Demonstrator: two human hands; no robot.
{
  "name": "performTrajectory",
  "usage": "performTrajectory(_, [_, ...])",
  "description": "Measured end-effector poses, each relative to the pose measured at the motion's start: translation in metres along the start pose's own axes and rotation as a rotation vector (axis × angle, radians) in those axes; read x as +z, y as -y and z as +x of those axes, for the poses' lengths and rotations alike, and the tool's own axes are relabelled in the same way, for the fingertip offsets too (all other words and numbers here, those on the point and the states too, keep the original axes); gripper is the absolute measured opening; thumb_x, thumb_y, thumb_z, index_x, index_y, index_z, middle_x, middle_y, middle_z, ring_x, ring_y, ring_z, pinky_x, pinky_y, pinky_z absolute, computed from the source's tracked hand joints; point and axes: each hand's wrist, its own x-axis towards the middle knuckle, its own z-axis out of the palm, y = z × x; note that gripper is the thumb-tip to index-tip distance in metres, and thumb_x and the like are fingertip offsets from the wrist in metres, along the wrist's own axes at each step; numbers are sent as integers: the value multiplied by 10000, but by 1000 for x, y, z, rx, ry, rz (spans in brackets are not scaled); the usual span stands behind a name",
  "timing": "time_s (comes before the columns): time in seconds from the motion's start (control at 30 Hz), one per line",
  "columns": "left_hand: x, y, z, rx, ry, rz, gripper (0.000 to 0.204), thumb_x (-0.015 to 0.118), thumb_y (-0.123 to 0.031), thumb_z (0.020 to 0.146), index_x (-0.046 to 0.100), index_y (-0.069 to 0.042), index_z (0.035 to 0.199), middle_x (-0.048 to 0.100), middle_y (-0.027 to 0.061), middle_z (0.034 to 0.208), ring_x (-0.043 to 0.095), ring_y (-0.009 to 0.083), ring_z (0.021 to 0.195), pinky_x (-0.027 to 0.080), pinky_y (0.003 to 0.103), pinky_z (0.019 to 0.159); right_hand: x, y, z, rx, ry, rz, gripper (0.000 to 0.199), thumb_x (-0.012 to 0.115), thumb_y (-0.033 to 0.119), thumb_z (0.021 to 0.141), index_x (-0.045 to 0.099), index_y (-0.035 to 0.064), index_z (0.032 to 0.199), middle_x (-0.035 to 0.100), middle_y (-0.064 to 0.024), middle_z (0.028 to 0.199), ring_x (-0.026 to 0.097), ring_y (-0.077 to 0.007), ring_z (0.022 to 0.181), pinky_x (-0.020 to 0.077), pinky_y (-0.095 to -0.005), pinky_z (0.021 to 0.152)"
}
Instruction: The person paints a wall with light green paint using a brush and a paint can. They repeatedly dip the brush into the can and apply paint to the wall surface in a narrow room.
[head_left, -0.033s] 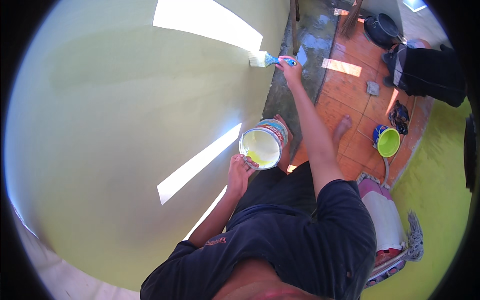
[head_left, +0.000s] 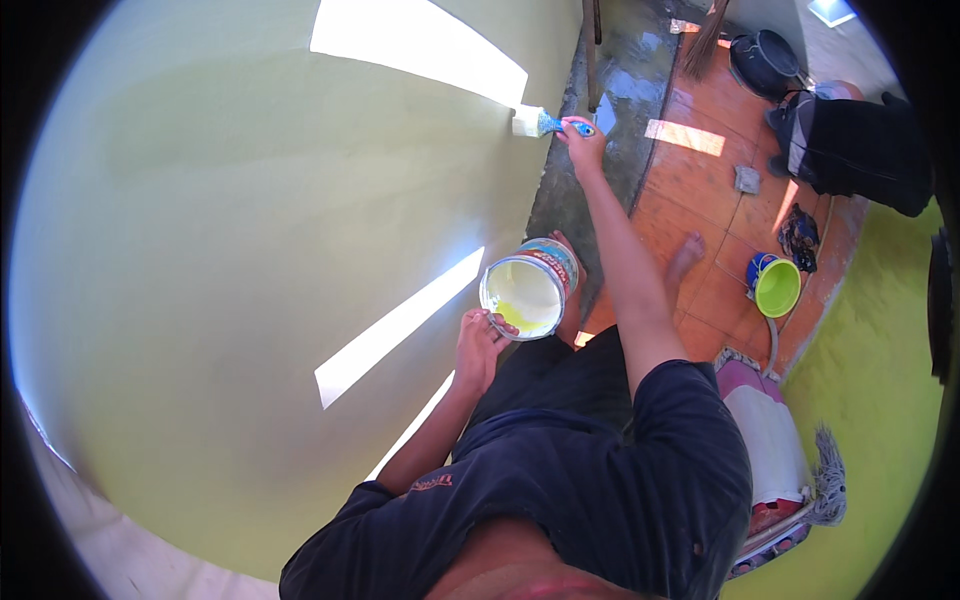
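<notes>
paintbrush (head_left: 540, 123) pressed to the pale green wall (head_left: 250, 250), paint can (head_left: 528, 290) held low beside it.
the right hand (head_left: 585, 140) had its fingers clamped on the brush's blue handle, bristles touching the wall; light and stiff, probably best gripped there, clear of the wet tip. the left hand (head_left: 480, 345) was closed on the open can's rim; likely heavy, sloshing, slippery with paint. a green bucket (head_left: 777, 287) sat on the orange tiled floor (head_left: 700, 170), well apart.

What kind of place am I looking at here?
Probably a house room or porch being painted: a pale green wall, orange floor tiles, a paint can in the left hand and a brush in the right hand.
</notes>
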Motion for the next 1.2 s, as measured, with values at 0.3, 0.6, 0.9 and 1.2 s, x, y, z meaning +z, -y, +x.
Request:
performTrajectory(0.3, [19,-8,-6,64,13,-5,221,455,-306,1015,441,-110,1117,554,97,976,592,260,932,504,475,922,92,94,-81,-137,83,41,109,659,30,901,665,-55,969,666,-141,973,695,-205,840,618,-295,770])
performTrajectory(0.6, [55,-36,-36,154,72,-68,226,485,-282,1009,430,-105,1140,550,93,941,615,236,873,548,421,833,203,390,-269,-417,484,305,104,625,30,906,621,-72,929,647,-150,927,689,-209,785,634,-325,746])
performTrajectory(0.9, [70,-52,-44,217,108,-151,267,522,-298,989,443,-94,1141,549,96,939,624,231,875,554,406,814,212,369,-261,-347,406,515,140,604,31,918,545,-71,993,641,-217,932,716,-321,795,631,-377,781])
performTrajectory(1.2, [77,-67,-42,235,154,-100,282,532,-317,986,459,-103,1154,554,91,958,633,233,880,546,414,803,151,286,-247,-275,157,22,69,599,-15,902,566,-68,932,646,-197,914,715,-297,788,642,-346,721])
